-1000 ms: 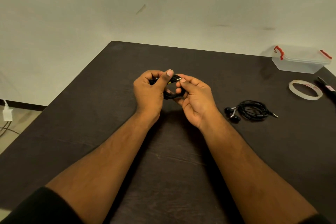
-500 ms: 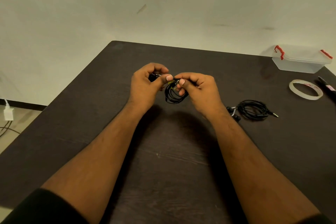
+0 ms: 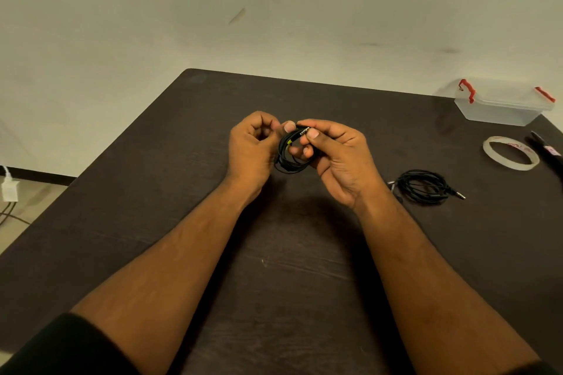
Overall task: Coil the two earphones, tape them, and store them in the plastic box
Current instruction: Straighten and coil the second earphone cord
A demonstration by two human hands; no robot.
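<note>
Above the middle of the desk (image 3: 152,192), the right hand (image 3: 338,158) is pinching a coiled earphone (image 3: 289,151) between thumb and fingers (image 3: 304,151), while the left hand (image 3: 253,146), fingers curled, is touching the coil's left side with its thumb. A second earphone (image 3: 423,186) is lying near the desk's right edge.

Coiled earphone (image 3: 289,155) in both hands (second earphone (image 3: 423,186) aside).

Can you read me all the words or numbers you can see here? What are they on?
No text can be read.
Tape roll: red print on its inner rim, too blurred to read.
Black pen-like thing beside it: a pinkish label, too small to read.
Plastic box, both earphones: no writing shows.
</note>
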